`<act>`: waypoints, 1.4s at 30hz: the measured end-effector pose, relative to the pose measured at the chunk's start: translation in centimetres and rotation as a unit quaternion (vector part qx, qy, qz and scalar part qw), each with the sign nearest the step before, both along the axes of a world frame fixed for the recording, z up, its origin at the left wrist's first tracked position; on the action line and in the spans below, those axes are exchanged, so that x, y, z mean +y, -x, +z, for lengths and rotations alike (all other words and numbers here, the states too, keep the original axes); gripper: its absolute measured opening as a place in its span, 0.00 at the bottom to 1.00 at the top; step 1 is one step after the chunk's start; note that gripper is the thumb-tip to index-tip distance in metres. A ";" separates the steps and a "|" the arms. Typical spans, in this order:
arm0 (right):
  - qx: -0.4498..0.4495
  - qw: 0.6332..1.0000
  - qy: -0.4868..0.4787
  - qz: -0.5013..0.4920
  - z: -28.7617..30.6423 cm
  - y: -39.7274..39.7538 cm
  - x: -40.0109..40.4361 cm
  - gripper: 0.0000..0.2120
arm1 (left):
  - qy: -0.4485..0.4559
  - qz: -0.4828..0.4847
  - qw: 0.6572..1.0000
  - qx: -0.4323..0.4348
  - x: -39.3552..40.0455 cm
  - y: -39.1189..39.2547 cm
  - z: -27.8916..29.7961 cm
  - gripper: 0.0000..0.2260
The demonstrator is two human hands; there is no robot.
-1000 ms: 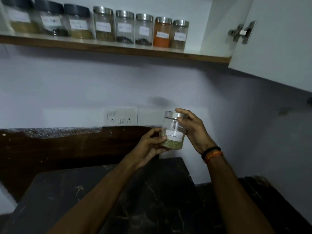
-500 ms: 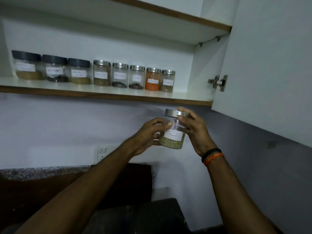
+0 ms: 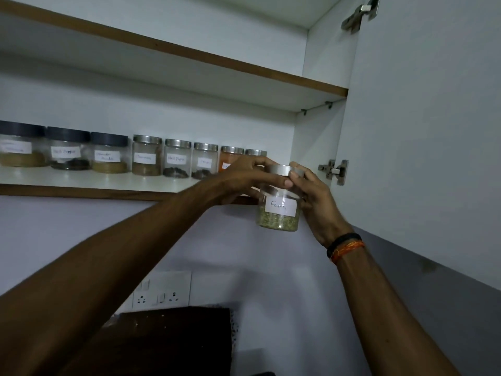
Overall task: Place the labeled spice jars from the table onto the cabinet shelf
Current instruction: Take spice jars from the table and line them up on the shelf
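A clear jar labelled "Fennel" (image 3: 279,213), with a steel lid and greenish seeds at its bottom, is held upright in front of the right end of the cabinet shelf (image 3: 108,180). My left hand (image 3: 252,177) grips its upper part from the left. My right hand (image 3: 314,196) holds its lid and right side. The jar's base hangs below the shelf's front edge. A row of several labelled jars (image 3: 147,158) stands on the shelf to the left; my left hand hides part of the two rightmost ones.
The open white cabinet door (image 3: 423,131) hangs close on the right, its hinge (image 3: 334,170) just beside my right hand. An upper shelf (image 3: 217,63) lies above. A wall socket plate (image 3: 161,290) and a dark board (image 3: 173,340) sit below.
Both hands have lifted the fennel jar from over the dark table up to the shelf's right end. The view has tilted upward, so the table has dropped out of sight.
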State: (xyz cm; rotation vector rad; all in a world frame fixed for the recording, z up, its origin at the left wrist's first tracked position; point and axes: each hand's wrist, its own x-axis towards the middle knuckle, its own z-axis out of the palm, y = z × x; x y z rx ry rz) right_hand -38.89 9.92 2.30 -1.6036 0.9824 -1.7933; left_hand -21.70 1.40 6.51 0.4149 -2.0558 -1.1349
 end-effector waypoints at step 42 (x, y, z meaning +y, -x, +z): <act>0.273 0.741 0.191 -0.583 -6.5 5.7 -15.5 0.20 | 0.245 0.172 0.933 -0.201 -21.0 16.8 7.7 0.24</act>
